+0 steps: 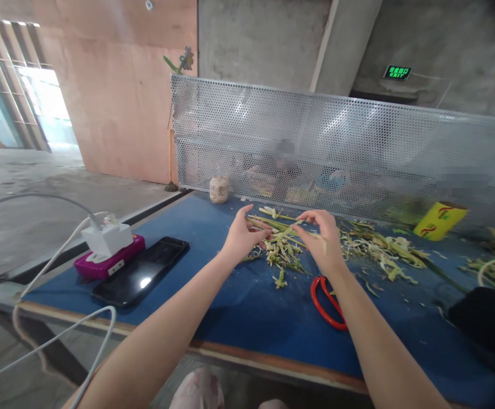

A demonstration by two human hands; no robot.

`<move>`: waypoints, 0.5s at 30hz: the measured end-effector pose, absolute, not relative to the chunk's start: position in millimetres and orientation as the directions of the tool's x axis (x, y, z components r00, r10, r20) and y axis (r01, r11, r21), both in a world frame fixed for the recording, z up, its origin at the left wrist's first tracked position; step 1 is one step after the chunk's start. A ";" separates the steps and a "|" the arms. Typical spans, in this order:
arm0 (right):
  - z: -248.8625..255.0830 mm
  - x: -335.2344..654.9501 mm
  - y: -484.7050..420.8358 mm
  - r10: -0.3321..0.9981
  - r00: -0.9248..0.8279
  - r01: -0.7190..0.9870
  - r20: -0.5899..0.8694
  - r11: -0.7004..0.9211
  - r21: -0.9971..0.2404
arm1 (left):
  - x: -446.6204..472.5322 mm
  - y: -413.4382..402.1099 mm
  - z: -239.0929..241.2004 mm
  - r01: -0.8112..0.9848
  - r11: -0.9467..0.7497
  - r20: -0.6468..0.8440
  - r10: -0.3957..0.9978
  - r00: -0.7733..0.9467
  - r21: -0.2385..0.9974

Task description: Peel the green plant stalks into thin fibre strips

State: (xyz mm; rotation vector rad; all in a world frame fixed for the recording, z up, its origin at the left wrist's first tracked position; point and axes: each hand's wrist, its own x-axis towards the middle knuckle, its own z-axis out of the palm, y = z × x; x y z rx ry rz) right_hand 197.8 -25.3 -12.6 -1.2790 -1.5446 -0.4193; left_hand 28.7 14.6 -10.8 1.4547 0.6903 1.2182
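Note:
My left hand (246, 234) is closed around one end of a thin pale-green plant stalk, its thumb raised. Opposite it, my right hand (323, 237) pinches the other end of this stalk (288, 230), and a pale strip hangs by its palm. Just beneath both hands lies a heap of small green plant pieces (280, 253). More long stalks (268, 220) rest behind it. Red-handled scissors (324, 307) lie below my right wrist, partly hidden by the forearm.
Peelings (383, 250) are strewn across the blue tabletop (247, 312) on the right, near a yellow roll (440, 220). A black phone (142, 270) and a magenta box with a white charger (106, 236) sit left. Behind stands a perforated metal screen (336, 136), a person showing through it.

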 end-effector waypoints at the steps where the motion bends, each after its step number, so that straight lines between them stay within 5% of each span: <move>1: -12.5 198.3 -25.2 0.512 0.125 0.867 0.850 0.359 -0.344 | 28.7 14.2 -10.8 -0.171 -0.256 0.298 0.902 0.312 0.952; 7: -13.2 196.3 -28.9 0.775 -0.053 0.719 0.630 0.468 -0.514 | 26.8 13.7 -8.4 -0.041 -0.207 0.210 0.943 0.259 0.978; 11: -13.8 189.8 -31.2 0.840 -0.192 0.692 0.507 0.482 -0.537 | 25.8 13.9 -8.0 -0.029 -0.165 0.167 0.955 0.247 0.986; 15: -16.3 185.6 -28.8 0.872 -0.141 0.708 0.468 0.419 -0.568 | 25.4 14.3 -9.2 -0.005 -0.181 0.176 0.949 0.262 0.983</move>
